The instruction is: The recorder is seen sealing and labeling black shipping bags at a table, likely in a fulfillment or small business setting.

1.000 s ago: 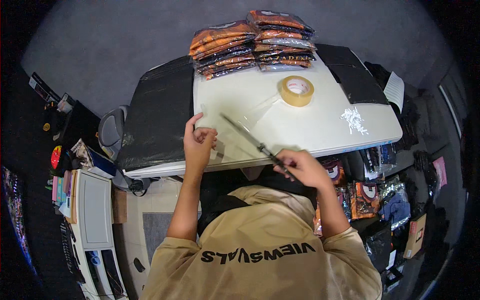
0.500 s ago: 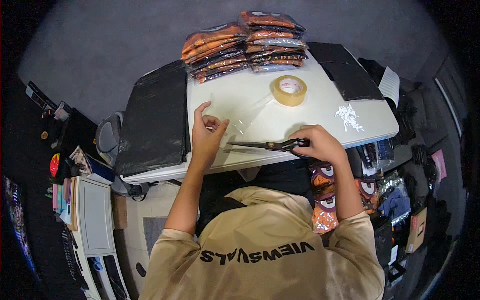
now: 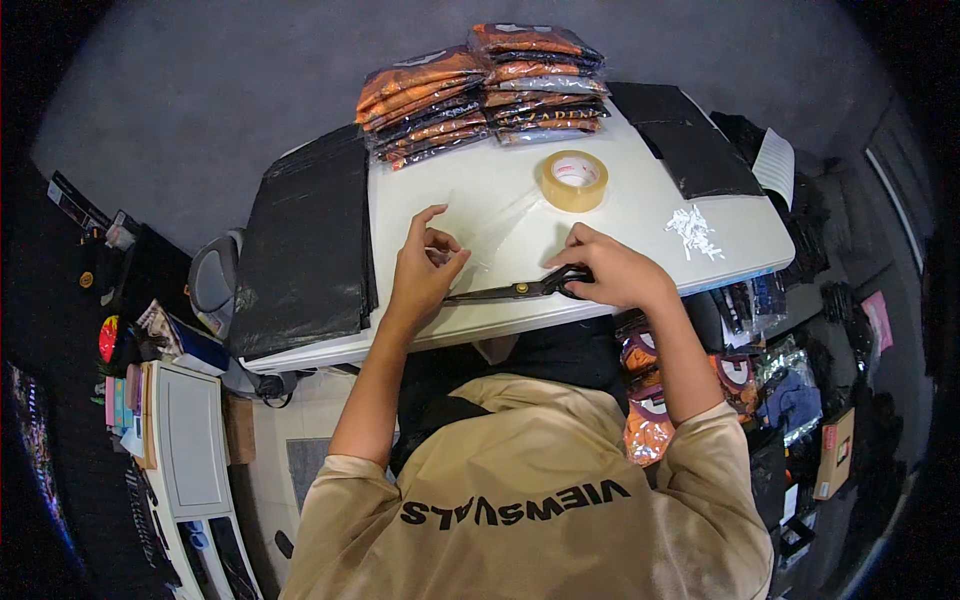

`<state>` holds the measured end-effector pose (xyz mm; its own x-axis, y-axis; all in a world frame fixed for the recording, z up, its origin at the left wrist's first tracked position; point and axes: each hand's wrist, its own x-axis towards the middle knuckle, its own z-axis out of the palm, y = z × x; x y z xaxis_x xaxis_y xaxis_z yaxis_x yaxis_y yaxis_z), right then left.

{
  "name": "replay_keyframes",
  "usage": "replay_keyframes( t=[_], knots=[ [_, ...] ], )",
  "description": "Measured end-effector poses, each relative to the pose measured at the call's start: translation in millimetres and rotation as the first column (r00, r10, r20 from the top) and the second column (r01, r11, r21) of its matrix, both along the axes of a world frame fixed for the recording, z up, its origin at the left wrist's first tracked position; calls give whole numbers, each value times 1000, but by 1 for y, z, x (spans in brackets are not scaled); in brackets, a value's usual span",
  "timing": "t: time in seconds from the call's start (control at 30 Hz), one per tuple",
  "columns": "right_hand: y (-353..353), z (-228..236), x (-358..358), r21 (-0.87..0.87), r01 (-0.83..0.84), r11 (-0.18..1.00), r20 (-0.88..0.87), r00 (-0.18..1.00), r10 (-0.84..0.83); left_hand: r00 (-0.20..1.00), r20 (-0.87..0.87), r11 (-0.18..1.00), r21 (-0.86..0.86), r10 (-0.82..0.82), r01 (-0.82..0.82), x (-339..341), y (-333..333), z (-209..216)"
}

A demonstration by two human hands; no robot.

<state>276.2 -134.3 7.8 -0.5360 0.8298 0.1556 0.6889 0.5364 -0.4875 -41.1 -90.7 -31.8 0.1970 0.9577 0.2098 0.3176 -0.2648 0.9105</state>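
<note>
A thin strip of clear tape stretches across the white table top, between a roll of clear packing tape and my left hand. The strip's end is at my left fingertips, with the index finger raised and the thumb opposite; its contact is hard to make out. In my right hand are black-handled scissors, their blades together and pointing left toward my left wrist. My right thumb and palm keep the handle, and the index finger lifts off it.
Two stacks of orange and black garments in clear bags stand at the back. Black plastic mailers lie along the left and the back right. Small white paper slips are heaped at the right. Bagged orange garments rest below the table edge.
The scissors have swung lower and to the left, and their blades have closed. My right hand has moved left and loosened its fingers. My left hand has shifted right with the tape end.
</note>
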Motion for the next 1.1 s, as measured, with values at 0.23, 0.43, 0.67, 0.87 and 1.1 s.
replay_keyframes(
  t=[0.23,0.43,0.67,0.87,1.1],
  knots=[
    [21,-14,-62,-36,65,997,-344,936,-74,987,142,997,-18,-72,76,1,-6,0],
    [21,-45,-107,-21,216,976,-467,861,-200,960,269,997,13,-79,79,0,-7,-5],
    [15,-43,-107,-32,231,972,-554,806,-210,953,286,995,12,-102,103,-1,-8,-1],
    [9,-41,-100,-90,261,961,-615,744,-259,945,296,988,106,-138,111,0,-1,-1],
    [12,-52,-82,-212,122,970,-711,661,-239,905,131,906,189,-405,378,18,20,9]
  ],
)
